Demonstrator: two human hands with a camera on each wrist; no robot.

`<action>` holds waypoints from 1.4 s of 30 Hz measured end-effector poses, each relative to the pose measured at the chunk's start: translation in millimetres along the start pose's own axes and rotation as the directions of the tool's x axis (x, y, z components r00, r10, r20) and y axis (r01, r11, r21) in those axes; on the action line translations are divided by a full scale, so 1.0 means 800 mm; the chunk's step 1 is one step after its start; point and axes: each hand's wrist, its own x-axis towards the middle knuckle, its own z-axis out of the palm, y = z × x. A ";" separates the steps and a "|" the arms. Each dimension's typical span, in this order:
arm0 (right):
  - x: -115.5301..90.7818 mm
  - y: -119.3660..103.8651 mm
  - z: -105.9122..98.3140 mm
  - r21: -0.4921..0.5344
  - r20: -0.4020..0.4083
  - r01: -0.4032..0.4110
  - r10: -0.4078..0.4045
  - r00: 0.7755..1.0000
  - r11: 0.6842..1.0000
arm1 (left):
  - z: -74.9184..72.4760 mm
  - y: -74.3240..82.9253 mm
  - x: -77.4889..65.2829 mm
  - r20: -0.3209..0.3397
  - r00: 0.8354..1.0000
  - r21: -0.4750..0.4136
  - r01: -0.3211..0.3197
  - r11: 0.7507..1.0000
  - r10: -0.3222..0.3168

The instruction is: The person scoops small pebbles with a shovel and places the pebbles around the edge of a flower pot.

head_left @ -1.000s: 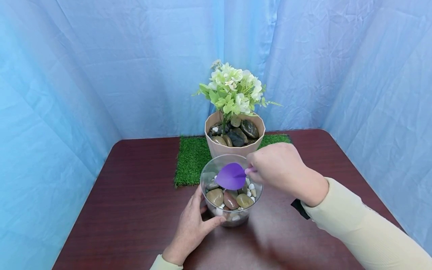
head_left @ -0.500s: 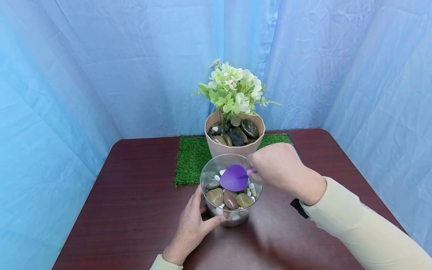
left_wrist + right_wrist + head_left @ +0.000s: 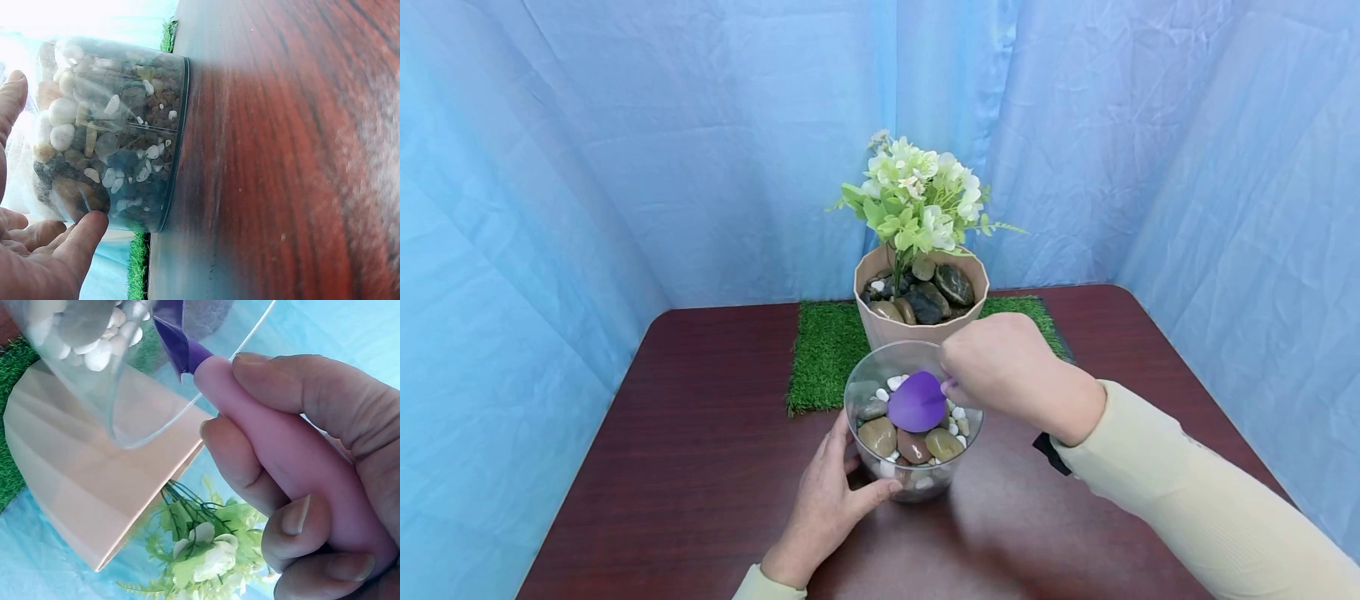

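Note:
Fingers wrapped round the pink handle (image 3: 281, 450), my right hand (image 3: 1011, 371) holds a small trowel. Its purple blade (image 3: 917, 402) is over the stones inside a clear plastic pot (image 3: 874, 367), just below rim height in the head view. Brown and grey river stones (image 3: 877, 437) and white pebbles (image 3: 897, 382) fill the lower part of this pot. My left hand (image 3: 823, 504) steadies the pot at its near left side, thumb along the front and fingers round the left. In the left wrist view, layers of gravel (image 3: 134, 112) show through the pot's wall.
Right behind the clear pot stands a beige planter (image 3: 887, 330) with dark stones and white artificial flowers (image 3: 917, 187). Under it lies a green turf mat (image 3: 823, 358). Blue curtains (image 3: 737, 150) surround the dark red table (image 3: 700, 433) at the back and sides.
My right hand has shifted a little left, and the trowel's blade has come slightly lower and nearer within the pot's opening. The left hand and the pot stay in place.

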 end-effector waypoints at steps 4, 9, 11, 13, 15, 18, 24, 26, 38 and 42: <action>0.005 -0.004 -0.003 -0.017 0.020 0.014 -0.014 1.000 1.000 | 0.000 0.000 0.000 0.001 1.000 -0.005 0.002 1.000 -0.002; 0.010 -0.008 -0.004 -0.034 0.042 0.024 -0.023 0.999 0.999 | -0.001 -0.001 0.000 0.001 1.000 -0.002 0.010 1.000 -0.010; 0.012 -0.010 -0.003 -0.032 0.063 0.031 -0.029 0.998 0.999 | -0.001 -0.001 0.001 0.002 1.000 -0.001 0.012 1.000 -0.012; 0.012 -0.011 -0.001 -0.019 0.077 0.035 -0.033 0.996 0.999 | -0.001 -0.001 0.001 0.004 1.000 -0.004 0.011 1.000 -0.011; 0.011 -0.011 0.000 -0.001 0.079 0.039 -0.038 0.996 0.999 | 0.000 -0.001 0.001 0.003 1.000 0.001 0.007 1.000 -0.007; 0.008 -0.010 0.002 0.018 0.059 0.038 -0.039 0.998 0.999 | 0.000 0.000 0.001 0.001 1.000 0.000 0.002 1.000 -0.002; 0.003 -0.008 0.003 0.045 0.013 0.040 -0.040 0.999 0.998 | 0.000 0.000 0.001 -0.001 1.000 -0.005 0.003 1.000 -0.003; 0.002 -0.008 0.003 0.051 0.010 0.046 -0.047 0.999 0.998 | 0.000 -0.001 0.001 -0.001 1.000 -0.003 0.003 1.000 -0.003; 0.001 -0.005 0.018 0.219 0.063 0.034 -0.049 0.997 0.975 | 0.000 -0.002 0.000 0.005 1.000 -0.009 0.008 1.000 -0.008; 0.000 -0.003 0.027 0.259 0.042 0.028 -0.041 0.998 0.965 | 0.000 -0.002 0.000 0.006 1.000 -0.014 0.008 1.000 -0.008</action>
